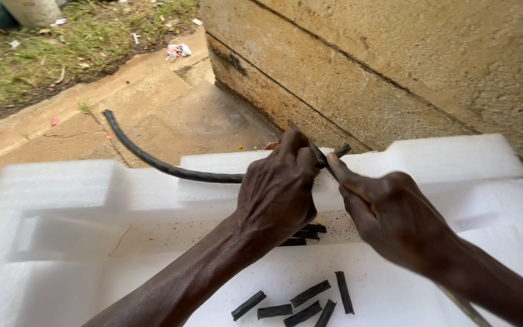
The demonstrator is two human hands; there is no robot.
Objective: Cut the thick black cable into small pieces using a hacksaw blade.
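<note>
rough concrete wall [394, 66] at right, cracked concrete step [171, 115], littered grass [62, 48] beyond (daylight).

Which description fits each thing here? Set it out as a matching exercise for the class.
Things:
1. black cable
2. short black pieces
3. white foam tray
4. left hand

Descriptions:
A. lying loose on the foam
B. gripping the cable
C. curving out over the concrete
D. resting against the wall

Pairs: 1-C, 2-A, 3-D, 4-B
</note>
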